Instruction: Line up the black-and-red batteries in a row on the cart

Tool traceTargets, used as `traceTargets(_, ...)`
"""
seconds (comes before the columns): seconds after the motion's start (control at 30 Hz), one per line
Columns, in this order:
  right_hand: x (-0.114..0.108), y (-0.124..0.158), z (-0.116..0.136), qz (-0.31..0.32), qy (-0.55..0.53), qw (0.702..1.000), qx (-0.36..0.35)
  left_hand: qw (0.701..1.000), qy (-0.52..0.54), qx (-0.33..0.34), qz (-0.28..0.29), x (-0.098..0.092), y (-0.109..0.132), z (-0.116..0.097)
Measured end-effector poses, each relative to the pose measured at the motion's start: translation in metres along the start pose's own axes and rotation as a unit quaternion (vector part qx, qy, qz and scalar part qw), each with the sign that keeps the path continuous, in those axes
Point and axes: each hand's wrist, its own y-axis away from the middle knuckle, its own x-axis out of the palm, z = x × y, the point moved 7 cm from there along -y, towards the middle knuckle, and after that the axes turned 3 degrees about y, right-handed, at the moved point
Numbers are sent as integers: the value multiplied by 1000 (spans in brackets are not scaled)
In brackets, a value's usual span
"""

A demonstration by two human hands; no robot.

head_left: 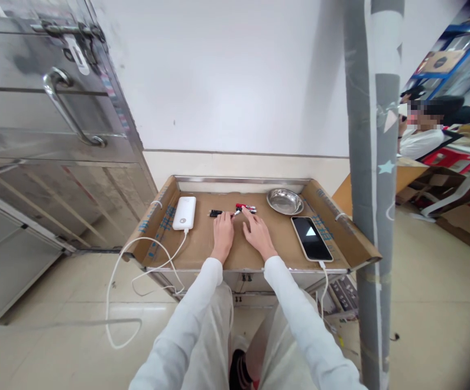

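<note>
A person in white sleeves works with both bare hands at a cardboard-lined surface (202, 254) set against a white wall (235, 81). The left hand (222, 234) bends over the near side of a cluster of slender black pieces (215, 213), its fingers curled; whether they grip anything cannot be told. The right hand (256, 234) reaches in from the other side, thumb and index finger apart, the fingers loosely spread, with the index fingertip at the slender red pieces (246, 207). The black and red pieces lie near the middle of the surface, just beyond the hands, and a small pale piece (237, 213) shows in the gap between the two hands. To the left lies a white power bank (184, 213) with a white cable (173, 258) plugged into its near end; to the right, a round metal bowl (285, 201) sits behind a dark-screened phone (312, 238), which has a cable of its own. A metal door (36, 114) stands at left, a grey wrapped pole (375, 189) at right, and beyond the pole another person in a white top (419, 143) appears near cardboard boxes (466, 225)
</note>
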Motion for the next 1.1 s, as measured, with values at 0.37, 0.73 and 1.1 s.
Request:
traceTargets(0.37,19,-19,-10,27,92,994,43,980,-144,-135,-25,-6,5,15)
traceTargets(0.73,12,-16,-29,-11,131,985,115,993,-104,42,41,21,-8,-17)
traceTargets(1.1,15,-13,-36,7,147,980,134,997,15,51,55,49,-21,-10)
